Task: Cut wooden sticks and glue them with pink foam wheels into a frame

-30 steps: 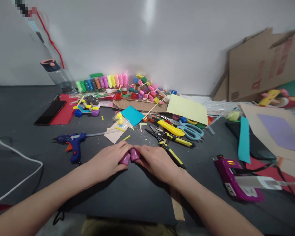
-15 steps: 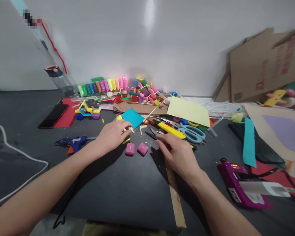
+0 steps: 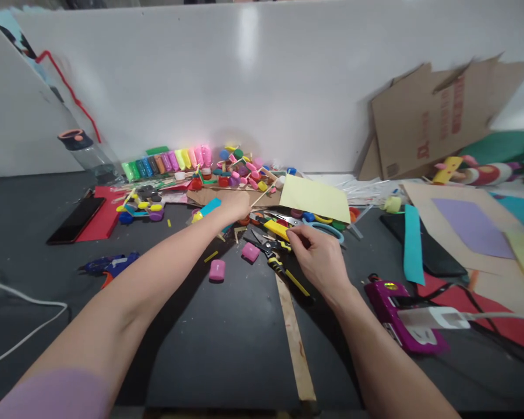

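Note:
My left hand reaches far forward over the pile of craft bits, beside a tilted teal paper and a cardboard scrap; its fingers are hidden. My right hand is closer in, thumb and forefinger pinched at the near end of a yellow utility knife, just above yellow-handled pliers. Two pink caps lie loose on the dark table between my arms. A wooden strip runs toward me below the right hand.
A purple glue gun with a white plug sits at right, a blue glue gun and a phone at left. Yellow paper, blue scissors, clay sticks and cardboard crowd the back. A white cable lies at left.
Both hands let go of the two pink caps, which now lie on the table. The left hand reached forward to the teal paper; the right moved to the tools.

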### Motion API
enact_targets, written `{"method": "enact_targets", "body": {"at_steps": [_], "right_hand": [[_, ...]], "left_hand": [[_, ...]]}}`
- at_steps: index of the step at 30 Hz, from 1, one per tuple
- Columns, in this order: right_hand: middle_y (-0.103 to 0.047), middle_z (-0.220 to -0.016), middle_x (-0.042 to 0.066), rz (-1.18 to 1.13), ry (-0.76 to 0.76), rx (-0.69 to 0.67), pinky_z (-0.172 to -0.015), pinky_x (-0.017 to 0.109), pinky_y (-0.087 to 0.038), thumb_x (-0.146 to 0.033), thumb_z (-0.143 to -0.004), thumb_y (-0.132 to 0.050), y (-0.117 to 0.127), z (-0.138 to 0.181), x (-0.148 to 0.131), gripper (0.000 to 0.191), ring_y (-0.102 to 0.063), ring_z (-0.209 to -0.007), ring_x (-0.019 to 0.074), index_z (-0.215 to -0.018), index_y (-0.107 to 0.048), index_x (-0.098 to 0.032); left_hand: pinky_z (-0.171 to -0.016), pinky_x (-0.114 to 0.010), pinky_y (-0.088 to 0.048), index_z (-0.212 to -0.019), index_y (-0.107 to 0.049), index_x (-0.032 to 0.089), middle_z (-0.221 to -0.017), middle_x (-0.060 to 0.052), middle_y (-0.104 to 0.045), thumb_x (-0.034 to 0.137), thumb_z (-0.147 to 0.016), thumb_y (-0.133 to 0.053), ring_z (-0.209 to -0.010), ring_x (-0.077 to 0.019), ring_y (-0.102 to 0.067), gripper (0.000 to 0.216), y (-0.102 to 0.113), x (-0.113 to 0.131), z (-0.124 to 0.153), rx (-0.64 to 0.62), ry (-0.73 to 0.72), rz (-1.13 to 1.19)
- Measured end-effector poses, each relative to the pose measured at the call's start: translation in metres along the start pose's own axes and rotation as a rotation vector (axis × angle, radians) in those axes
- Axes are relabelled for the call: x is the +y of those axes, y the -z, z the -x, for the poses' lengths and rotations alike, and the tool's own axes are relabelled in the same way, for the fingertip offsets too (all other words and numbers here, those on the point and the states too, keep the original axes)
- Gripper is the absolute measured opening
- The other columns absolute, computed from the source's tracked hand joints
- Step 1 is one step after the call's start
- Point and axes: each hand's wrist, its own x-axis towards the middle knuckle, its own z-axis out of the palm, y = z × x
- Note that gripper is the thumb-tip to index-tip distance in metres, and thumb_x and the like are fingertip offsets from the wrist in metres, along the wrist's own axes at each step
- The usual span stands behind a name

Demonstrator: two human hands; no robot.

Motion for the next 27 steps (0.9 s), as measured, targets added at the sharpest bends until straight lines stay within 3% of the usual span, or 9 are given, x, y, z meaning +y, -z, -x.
{"method": "enact_targets", "body": {"at_steps": [4, 8, 10, 11, 13, 17, 19, 22, 27], "right_hand": [[-0.075, -0.083, 0.008, 0.067, -0.030, -0.053, -0.064, 0.030, -0.041, -0.034, -0.096, -0.047, 0.003, -0.002, -0.001, 0.029, -0.065, -0.070, 0.0216, -0.094, -0.072, -0.018], [-0.075, -0.084, 0.008, 0.198, -0.037, -0.197, -0.065, 0.031, -0.039, -0.033, -0.099, -0.046, 0.014, -0.002, -0.006, 0.029, -0.066, -0.074, 0.0222, -0.091, -0.071, -0.019], [-0.075, -0.085, 0.007, 0.267, -0.014, -0.312, -0.064, 0.031, -0.038, -0.034, -0.099, -0.049, 0.021, 0.001, -0.011, 0.028, -0.067, -0.077, 0.0226, -0.087, -0.070, -0.020], [-0.075, -0.085, 0.007, 0.301, 0.000, -0.374, -0.064, 0.031, -0.037, -0.036, -0.098, -0.053, 0.024, 0.004, -0.014, 0.025, -0.068, -0.077, 0.0229, -0.086, -0.070, -0.020], [-0.075, -0.085, 0.008, 0.366, 0.027, -0.488, -0.061, 0.031, -0.035, -0.039, -0.093, -0.063, 0.026, 0.009, -0.020, 0.021, -0.068, -0.077, 0.0242, -0.086, -0.069, -0.020], [-0.076, -0.090, 0.013, 0.465, 0.062, -0.620, -0.060, 0.031, -0.033, -0.031, -0.085, -0.073, 0.020, 0.018, -0.028, 0.015, -0.071, -0.082, 0.0283, -0.090, -0.068, -0.018], [-0.076, -0.090, 0.014, 0.495, 0.065, -0.636, -0.060, 0.032, -0.033, -0.026, -0.086, -0.071, 0.016, 0.019, -0.028, 0.010, -0.071, -0.082, 0.0291, -0.090, -0.068, -0.017], [-0.075, -0.083, 0.013, 0.501, 0.058, -0.615, -0.058, 0.032, -0.031, -0.028, -0.088, -0.068, 0.013, 0.017, -0.026, 0.010, -0.071, -0.078, 0.0290, -0.087, -0.067, -0.018], [-0.075, -0.087, 0.009, 0.396, 0.053, -0.430, -0.064, 0.032, -0.038, -0.037, -0.099, -0.052, 0.009, 0.011, -0.023, 0.022, -0.070, -0.081, 0.0264, -0.097, -0.066, -0.020]], "left_hand": [[-0.091, -0.046, -0.057, -0.128, -0.059, 0.017, -0.129, -0.011, -0.062, 0.036, -0.096, -0.063, -0.110, -0.0246, -0.065, 0.038, 0.012, -0.005, 0.009, -0.026, 0.062, 0.165], [-0.090, -0.045, -0.058, -0.127, -0.060, 0.017, -0.128, -0.011, -0.063, 0.036, -0.096, -0.062, -0.108, -0.0244, -0.065, 0.037, 0.027, -0.018, 0.045, -0.095, 0.085, 0.440], [-0.068, -0.033, -0.058, -0.110, -0.063, 0.013, -0.099, -0.007, -0.068, 0.035, -0.099, -0.055, -0.078, -0.0174, -0.068, 0.026, 0.030, -0.024, 0.073, -0.142, 0.101, 0.618], [-0.054, -0.026, -0.051, -0.100, -0.060, 0.014, -0.082, -0.004, -0.066, 0.033, -0.102, -0.047, -0.059, -0.0125, -0.062, 0.023, 0.030, -0.027, 0.088, -0.166, 0.106, 0.712], [-0.041, -0.021, -0.038, -0.090, -0.053, 0.018, -0.067, 0.001, -0.059, 0.029, -0.102, -0.040, -0.041, -0.0074, -0.048, 0.021, 0.027, -0.030, 0.119, -0.211, 0.112, 0.896], [-0.053, -0.022, -0.053, -0.093, -0.048, 0.019, -0.082, -0.006, -0.070, 0.027, -0.101, -0.040, -0.061, -0.0117, -0.068, 0.014, 0.011, -0.033, 0.165, -0.255, 0.136, 1.173], [-0.067, -0.024, -0.060, -0.091, -0.050, 0.017, -0.094, -0.010, -0.073, 0.024, -0.100, -0.046, -0.076, -0.0139, -0.074, 0.012, 0.002, -0.034, 0.178, -0.283, 0.160, 1.440], [-0.069, -0.025, -0.063, -0.091, -0.055, 0.014, -0.098, -0.009, -0.074, 0.020, -0.095, -0.058, -0.080, -0.0153, -0.076, 0.007, -0.007, -0.035, 0.188, -0.300, 0.157, 1.755], [-0.044, -0.022, -0.060, -0.094, -0.056, 0.017, -0.084, -0.003, -0.074, 0.026, -0.089, -0.069, -0.063, -0.0174, -0.075, 0.017, -0.016, -0.041, 0.189, -0.320, 0.091, 1.866]]}}
